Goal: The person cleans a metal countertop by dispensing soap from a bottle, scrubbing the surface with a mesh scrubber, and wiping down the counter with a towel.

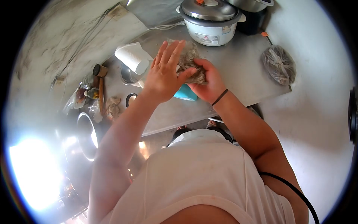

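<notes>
A crumpled brown checked cloth (190, 67) is between my hands above the metal table. My right hand (209, 83) grips its right side, the thumb lying over the edge. My left hand (164, 71) rests against the cloth's left side, fingers stretched out and the thumb reaching across it. Just below the hands a turquoise object (186, 93) shows in part; its kind is hidden. Left of my left hand lies a white paper roll (133, 58), over a metal pot (128, 74) that my forearm side partly covers.
A rice cooker (209, 26) with a metal lid stands at the back of the table (238, 67). A tied plastic bag (279, 65) of dark contents sits at the right edge. Several jars and bags (87, 91) crowd the left, near a large metal vessel (87, 130).
</notes>
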A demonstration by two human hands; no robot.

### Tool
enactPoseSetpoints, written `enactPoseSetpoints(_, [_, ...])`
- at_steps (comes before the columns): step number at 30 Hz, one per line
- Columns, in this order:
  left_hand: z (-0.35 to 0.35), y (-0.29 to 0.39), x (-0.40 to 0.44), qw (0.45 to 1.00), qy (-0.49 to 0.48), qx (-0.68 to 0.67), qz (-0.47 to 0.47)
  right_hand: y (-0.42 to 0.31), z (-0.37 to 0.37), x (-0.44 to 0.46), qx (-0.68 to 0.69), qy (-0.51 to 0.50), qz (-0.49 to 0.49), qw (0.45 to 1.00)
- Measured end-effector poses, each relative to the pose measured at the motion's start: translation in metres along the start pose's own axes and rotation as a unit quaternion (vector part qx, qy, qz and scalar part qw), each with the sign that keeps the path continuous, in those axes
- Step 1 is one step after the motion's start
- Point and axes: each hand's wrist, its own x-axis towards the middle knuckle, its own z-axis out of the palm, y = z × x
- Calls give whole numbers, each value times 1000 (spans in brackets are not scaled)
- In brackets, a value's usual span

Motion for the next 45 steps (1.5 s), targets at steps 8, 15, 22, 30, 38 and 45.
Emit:
enactPoseSetpoints(8, [6, 0, -2, 1000, 4, 12, 3, 1, -8, 1, 25, -39, 4, 999])
enactPoseSetpoints(15, [18, -1, -7, 986, 141, -79, 35, -55, -74, -44, -16, 66, -150, 986])
enactPoseSetpoints(22, [46, -7, -27, 956, 237, -174, -9, -105, -156, -146, -887, 181, -259, 336])
enactPoseSetpoints(30, [37, -27, 14, 949, 262, -172, -46, -106, -188, -116, -895, 230, -172, 341])
enactPoseSetpoints(38, [46, -61, 80, 952, 260, -139, -83, -129, -187, -79, -986, 110, -49, 115])
enactPoseSetpoints(45, [65, -75, 106, 922, 308, -193, -131, -82, -186, -61, -981, 121, -34, 149])
